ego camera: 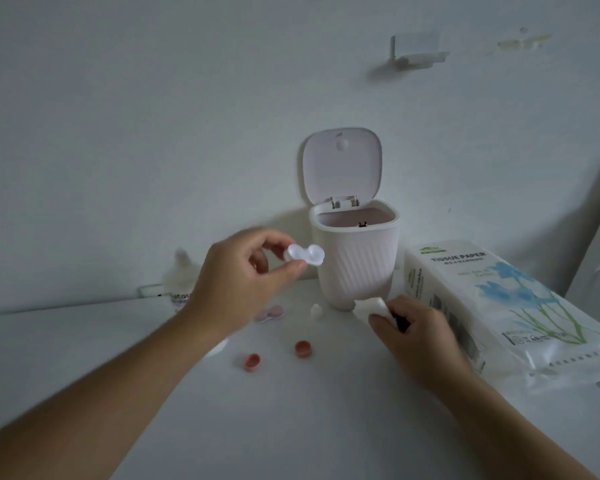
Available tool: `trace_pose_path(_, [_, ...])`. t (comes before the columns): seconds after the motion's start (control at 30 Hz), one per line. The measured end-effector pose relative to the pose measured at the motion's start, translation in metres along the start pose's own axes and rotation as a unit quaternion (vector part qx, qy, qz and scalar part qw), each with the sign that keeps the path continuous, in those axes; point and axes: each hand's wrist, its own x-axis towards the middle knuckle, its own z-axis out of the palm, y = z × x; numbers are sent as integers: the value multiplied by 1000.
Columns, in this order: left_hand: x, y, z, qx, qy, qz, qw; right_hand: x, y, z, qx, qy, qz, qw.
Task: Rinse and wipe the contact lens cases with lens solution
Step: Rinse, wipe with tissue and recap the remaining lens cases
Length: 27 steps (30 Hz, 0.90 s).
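Thumb and fingertips of the left hand (pixel 238 271) pinch one end of a clear white lens case (pixel 305 255), held in the air just beside the rim of a small bin (pixel 355 268) whose lid stands open. The right hand (pixel 418 336), at the bin's five o'clock, curls its fingers on a wad of tissue (pixel 369 306) by the bin's foot. On the table (pixel 291 427), a pink case (pixel 270 314) and two red caps (pixel 252 362) (pixel 303 348) lie at seven o'clock of the bin, open tabletop toward the near edge. A tissue pack (pixel 492 299) borders the right hand.
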Motion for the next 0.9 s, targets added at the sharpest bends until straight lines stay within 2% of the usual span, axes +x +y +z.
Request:
trace_pose_path(0.13, [-55,-23,-6,-123,-49,-119,984,3,-14,-5,55,29,49,997])
trace_pose_path(0.27, [-80,-43,-6,-226,-81,-196,951,11,-41,-3,119,-50,33,991])
trace_pose_path(0.43, [-89,-49,-1,-266,-79,-207,938,16,-69,20,130,-180,0,975])
trace_pose_path(0.53, [-92,-49,2,-286,-80,-195,935,11,-75,31,179,-199,2,964])
trace_pose_path(0.67, [-90,-51,3,-294,-58,-217,929,-2,-73,36,269,-206,16,941])
trace_pose_path(0.9, [-88,-55,3,-257,-65,-211,941,-5,-64,33,392,-296,25,871])
